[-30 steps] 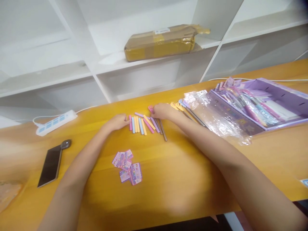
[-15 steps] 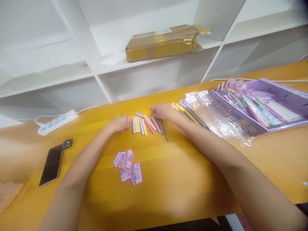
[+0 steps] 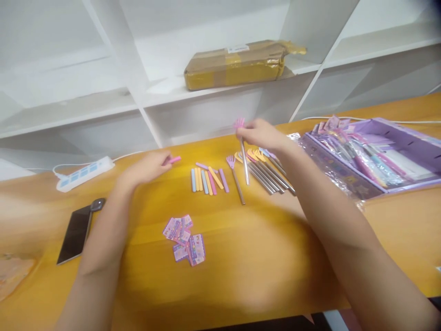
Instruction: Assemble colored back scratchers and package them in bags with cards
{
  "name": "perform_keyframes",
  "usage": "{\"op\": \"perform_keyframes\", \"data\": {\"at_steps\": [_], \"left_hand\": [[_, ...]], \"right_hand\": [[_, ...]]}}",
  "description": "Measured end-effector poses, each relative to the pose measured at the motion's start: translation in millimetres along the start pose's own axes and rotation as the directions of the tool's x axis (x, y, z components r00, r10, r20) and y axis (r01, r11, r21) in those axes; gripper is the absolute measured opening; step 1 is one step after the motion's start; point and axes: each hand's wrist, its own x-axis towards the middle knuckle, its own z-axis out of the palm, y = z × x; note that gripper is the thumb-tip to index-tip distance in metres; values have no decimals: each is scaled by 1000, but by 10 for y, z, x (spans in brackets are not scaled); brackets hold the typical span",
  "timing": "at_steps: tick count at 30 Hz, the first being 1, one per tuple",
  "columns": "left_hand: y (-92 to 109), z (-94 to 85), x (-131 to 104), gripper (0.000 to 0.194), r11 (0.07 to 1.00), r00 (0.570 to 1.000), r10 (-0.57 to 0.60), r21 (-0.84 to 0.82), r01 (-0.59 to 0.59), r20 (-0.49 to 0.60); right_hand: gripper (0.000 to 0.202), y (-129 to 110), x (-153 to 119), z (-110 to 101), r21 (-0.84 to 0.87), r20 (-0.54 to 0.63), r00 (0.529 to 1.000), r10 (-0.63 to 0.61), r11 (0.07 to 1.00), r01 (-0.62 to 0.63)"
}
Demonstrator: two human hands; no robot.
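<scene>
Wooden table (image 3: 220,276) stood against white shelving (image 3: 220,108). Left hand (image 3: 148,168) gripped pink tube (image 3: 175,160); right hand (image 3: 260,134) pinched pink-headed metal rod (image 3: 245,161), both above table. Taped carton (image 3: 237,66) sat on shelf.

At nine o'clock the left hand (image 3: 148,169) holds a pink stick (image 3: 175,160); at two, the right hand (image 3: 260,134) holds a pink-headed rod (image 3: 245,162).

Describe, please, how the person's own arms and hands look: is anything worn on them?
Both hands, left and right, are bare, with no gloves. The forearms are bare too, and no sleeve shows in the picture. I see no watch, bracelet or cable on either arm. The fingers are too blurred to be sure about small rings.
</scene>
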Motion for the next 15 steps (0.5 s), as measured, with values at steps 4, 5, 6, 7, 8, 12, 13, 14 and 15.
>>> {"op": "perform_keyframes", "data": {"at_steps": [4,5,6,7,8,12,13,14,15], "left_hand": [[202,-247,-366,29,983,963,125,-98,-152,-239],[271,-283,-450,28,975,942,159,-104,-197,-296],[341,-307,-527,27,966,913,192,-95,-240,-359],[409,-321,-596,25,954,871,234,-68,-291,-432],[473,-326,-658,24,940,823,284,-27,-341,-493],[677,-303,-843,29,859,584,445,139,-493,-679],[716,-296,-877,30,839,528,465,162,-519,-711],[751,-290,-908,31,822,486,476,176,-541,-733],[781,-287,-934,33,810,458,482,181,-557,-747]], "right_hand": [[23,-97,-238,-309,482,-164,982,-98,860,166],[21,-121,-297,-371,553,-211,969,-126,802,225],[19,-144,-357,-429,600,-259,953,-155,748,285],[19,-169,-417,-482,650,-310,934,-175,678,343],[20,-199,-481,-532,688,-359,915,-183,610,392],[35,-372,-789,-683,723,-458,873,-169,501,476],[40,-418,-875,-706,696,-481,858,-183,515,500],[46,-459,-958,-721,650,-486,848,-214,560,514],[54,-489,-1036,-727,587,-465,848,-256,628,511]]}}
